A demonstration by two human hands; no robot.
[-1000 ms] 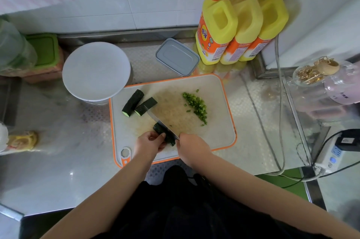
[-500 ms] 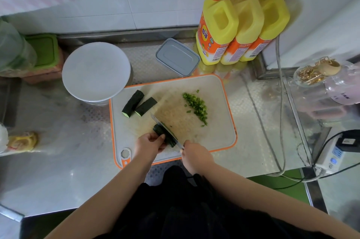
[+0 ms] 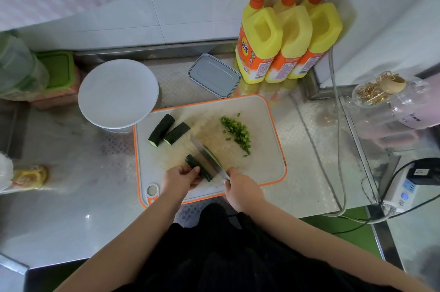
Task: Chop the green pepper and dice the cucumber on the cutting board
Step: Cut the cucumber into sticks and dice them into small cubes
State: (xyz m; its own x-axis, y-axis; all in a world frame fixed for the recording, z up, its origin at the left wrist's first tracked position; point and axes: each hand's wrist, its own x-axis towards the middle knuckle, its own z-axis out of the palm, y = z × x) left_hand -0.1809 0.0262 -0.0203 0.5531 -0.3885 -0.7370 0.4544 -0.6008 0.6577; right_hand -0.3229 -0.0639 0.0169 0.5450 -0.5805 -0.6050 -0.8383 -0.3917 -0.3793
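Left hand (image 3: 181, 178): fingers curled, pinching cucumber piece (image 3: 198, 167) on board (image 3: 264, 165), near edge.
Right hand (image 3: 240, 188): fingers wrapped round knife (image 3: 207, 156) handle; blade beside piece.
Pepper (image 3: 237, 131): chopped, board's right.

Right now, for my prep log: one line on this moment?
step: slicing cucumber piece lengthwise | left hand: holds piece | right hand: grips knife | pepper bits: chopped | two cucumber pieces: waiting
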